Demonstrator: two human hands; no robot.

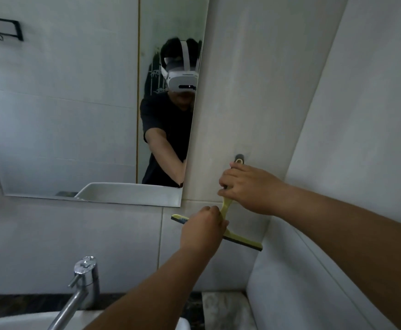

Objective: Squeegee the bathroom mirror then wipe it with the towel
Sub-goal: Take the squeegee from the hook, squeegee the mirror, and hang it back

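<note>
The bathroom mirror covers the upper left wall and reflects a person in a dark shirt wearing a white headset. To its right, against the tiled wall, hangs a yellow squeegee with a dark rubber blade, its handle top at a grey wall hook. My right hand is closed around the squeegee's handle. My left hand is closed over the middle of the blade head. No towel is in view.
A chrome faucet rises over the white sink at the bottom left. A black hook rack is mounted at the upper left. A dark countertop runs beneath, and the side wall closes in on the right.
</note>
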